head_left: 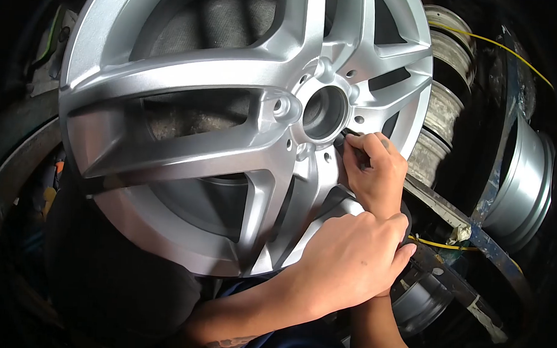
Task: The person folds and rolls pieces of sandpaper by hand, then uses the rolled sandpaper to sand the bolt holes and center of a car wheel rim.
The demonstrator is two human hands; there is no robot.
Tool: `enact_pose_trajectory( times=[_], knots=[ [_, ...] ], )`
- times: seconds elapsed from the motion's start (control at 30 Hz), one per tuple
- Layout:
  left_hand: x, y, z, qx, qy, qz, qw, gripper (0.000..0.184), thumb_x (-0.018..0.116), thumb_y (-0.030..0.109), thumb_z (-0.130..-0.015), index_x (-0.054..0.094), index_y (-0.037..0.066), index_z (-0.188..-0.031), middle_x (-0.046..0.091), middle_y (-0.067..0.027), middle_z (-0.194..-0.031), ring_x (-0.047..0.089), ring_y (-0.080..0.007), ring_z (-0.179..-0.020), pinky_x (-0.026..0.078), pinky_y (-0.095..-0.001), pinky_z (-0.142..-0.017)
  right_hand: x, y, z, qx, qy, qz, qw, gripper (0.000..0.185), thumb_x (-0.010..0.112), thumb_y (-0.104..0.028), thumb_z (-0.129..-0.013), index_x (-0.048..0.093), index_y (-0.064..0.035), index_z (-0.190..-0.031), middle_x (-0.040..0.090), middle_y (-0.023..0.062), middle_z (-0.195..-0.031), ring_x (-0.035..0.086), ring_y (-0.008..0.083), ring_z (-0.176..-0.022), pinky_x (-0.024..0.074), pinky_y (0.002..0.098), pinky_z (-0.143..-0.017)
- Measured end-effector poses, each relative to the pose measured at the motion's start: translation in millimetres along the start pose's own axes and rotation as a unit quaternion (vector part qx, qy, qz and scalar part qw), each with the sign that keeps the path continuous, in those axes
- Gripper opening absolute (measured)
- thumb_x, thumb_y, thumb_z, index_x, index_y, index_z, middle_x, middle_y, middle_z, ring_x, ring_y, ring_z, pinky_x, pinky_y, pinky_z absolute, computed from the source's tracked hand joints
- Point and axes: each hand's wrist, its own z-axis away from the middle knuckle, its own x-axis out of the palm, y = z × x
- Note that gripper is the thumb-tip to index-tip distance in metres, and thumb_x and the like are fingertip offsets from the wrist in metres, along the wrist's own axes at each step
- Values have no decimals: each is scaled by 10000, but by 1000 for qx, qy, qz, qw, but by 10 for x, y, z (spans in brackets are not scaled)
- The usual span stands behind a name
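Observation:
A silver alloy wheel rim (177, 75) with broad spokes fills the left and middle of the view. Its round centre bore (324, 113) has bolt holes around it. At the lower right edge of that bore is my right hand (377, 168), its fingers pinched together on something small and dark, too hidden to identify. My left hand (358, 253) reaches across from the left, back of the hand up, its fingers curled over my right wrist just below the right hand.
Several dull rims (443, 109) are stacked at the upper right. Another silver rim (523, 182) stands at the far right behind a worn metal frame (496, 175). A yellow cord (498, 43) runs past them. One more rim (421, 302) lies at the lower right.

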Motion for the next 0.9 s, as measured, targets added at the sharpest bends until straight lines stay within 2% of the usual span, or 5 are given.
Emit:
enact_pose_trajectory(
  times=[0.27, 0.47, 0.9],
  knots=[
    [-6, 11, 8, 0, 0, -2, 1000, 254, 662, 282, -982, 650, 40, -905, 698, -162, -696, 701, -386, -671, 554, -471, -599, -50, -2, -9, -8, -20, 6, 1000, 156, 790, 11, -771, 700, -43, -886, 638, 94, -724, 636, 261, -624, 504, 364, -564],
    [5, 4, 6, 1, -1, -3, 1000, 249, 665, 279, -979, 646, 40, -911, 703, -158, -708, 704, -380, -671, 553, -466, -591, -79, -109, -24, 54, -31, -53, 997, 131, 782, 11, -792, 705, -24, -893, 676, 103, -765, 666, 244, -635, 528, 340, -579],
    [-6, -19, 36, 6, -29, -9, 1000, 281, 667, 307, -973, 646, 35, -904, 682, -174, -672, 697, -391, -663, 547, -477, -591, -27, -101, -20, 68, -30, -14, 997, 123, 774, -4, -796, 703, -23, -895, 682, 102, -773, 669, 255, -657, 526, 348, -600]
  ],
)
